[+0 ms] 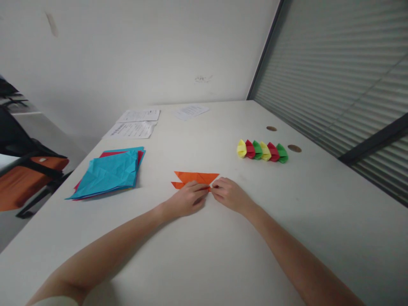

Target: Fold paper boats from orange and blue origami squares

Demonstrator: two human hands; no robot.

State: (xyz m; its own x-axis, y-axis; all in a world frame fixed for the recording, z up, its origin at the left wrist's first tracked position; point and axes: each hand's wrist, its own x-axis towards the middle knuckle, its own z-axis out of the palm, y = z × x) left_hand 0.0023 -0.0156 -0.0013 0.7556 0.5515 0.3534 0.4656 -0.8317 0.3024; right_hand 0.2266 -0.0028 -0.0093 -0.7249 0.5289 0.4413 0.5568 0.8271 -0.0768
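Observation:
A folded piece of orange paper (195, 177) lies on the white table in front of me, its pointed corners sticking out on the left and upper right. My left hand (191, 198) rests on its near edge, fingers closed and pressing the paper down. From the right, my right hand (230, 194) pinches the paper's near right corner with thumb and fingers. The two hands' fingertips almost meet there. Both hands cover much of the near edge, so the fold beneath them is hidden.
Left of my hands lies a stack of blue and red paper sheets (110, 172). Folded yellow, red and green paper pieces (262, 151) form a row at the right. Printed sheets (134, 127) lie farther back. Two round holes pierce the table (248, 255) near the blinds (331, 76).

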